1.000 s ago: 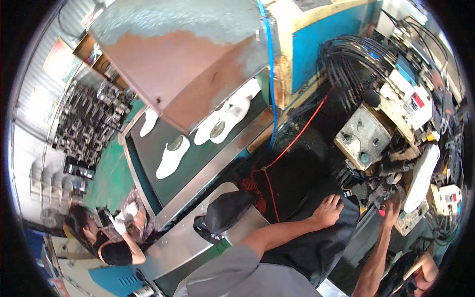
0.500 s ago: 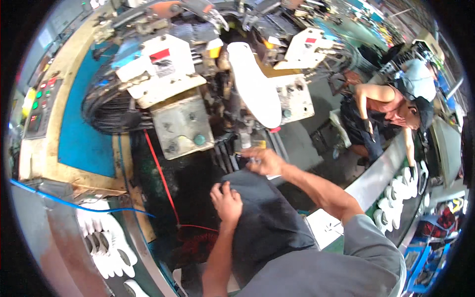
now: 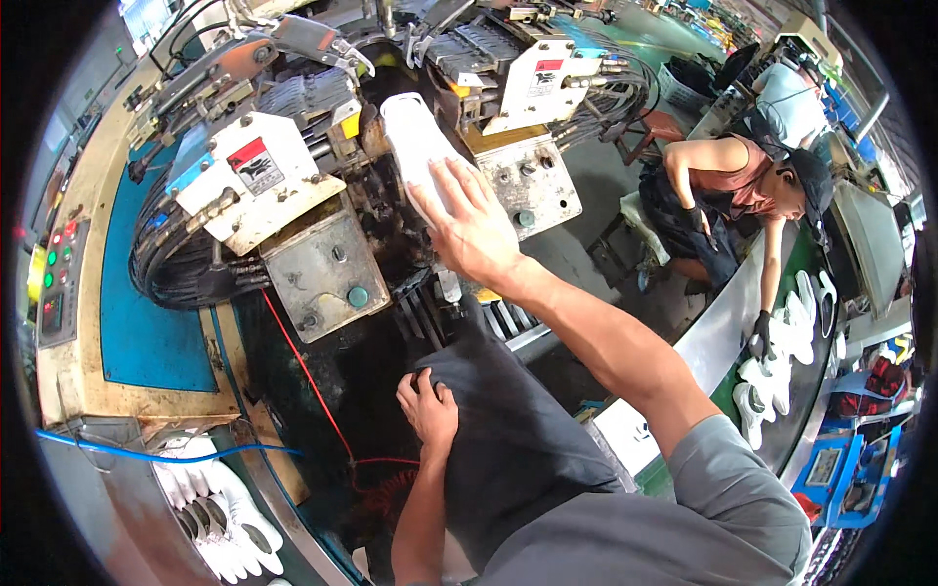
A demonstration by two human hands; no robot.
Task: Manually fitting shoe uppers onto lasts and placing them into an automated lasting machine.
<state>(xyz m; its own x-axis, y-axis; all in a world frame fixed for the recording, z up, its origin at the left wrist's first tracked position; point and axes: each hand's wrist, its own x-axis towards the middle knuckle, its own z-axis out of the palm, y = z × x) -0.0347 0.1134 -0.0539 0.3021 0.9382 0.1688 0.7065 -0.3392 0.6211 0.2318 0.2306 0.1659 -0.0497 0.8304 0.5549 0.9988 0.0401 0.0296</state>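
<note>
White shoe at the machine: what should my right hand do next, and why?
Probably curl your right hand around the white shoe for a firmer hold, since it looks laid over the shoe's near end with its fingers extended.

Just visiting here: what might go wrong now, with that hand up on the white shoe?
The right hand lies on the white shoe, close to metal parts of the machine, so it might be pinched if those moved. An uneven push might also tilt the shoe. The thin red line near the person's left hand might snag something.
</note>
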